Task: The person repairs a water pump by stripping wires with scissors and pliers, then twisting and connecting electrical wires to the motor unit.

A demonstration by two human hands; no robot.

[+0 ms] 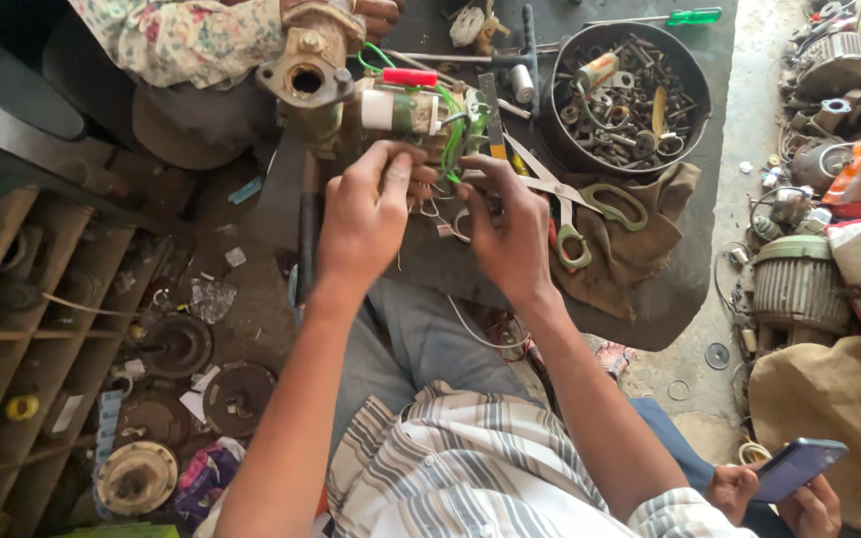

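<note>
Working close together over a small motor part [406, 108] wrapped in white with green wires [453, 134]. Left hand [366, 221] curled, fingertips pinched on thin wire ends just below the part; right hand [510, 231] likewise curled, thumb and forefinger closed on the wires beside the left fingertips (exact grip hidden by the knuckles). Motor part lying just beyond both hands, touching a brass pump body [308, 72] to the left hand's far side. Just right of the right hand, green-handled scissors [590, 214] resting on a brown cloth [640, 249]. Farther beyond the right hand, a round black bowl [558, 130] full of bolts and rusty scrap. Beyond the left hand, another person's floral sleeve [181, 40]. Near the right elbow, someone else's hands holding a blue phone [797, 466]. Off to the left hand's side, wooden shelving [42, 329].
</note>
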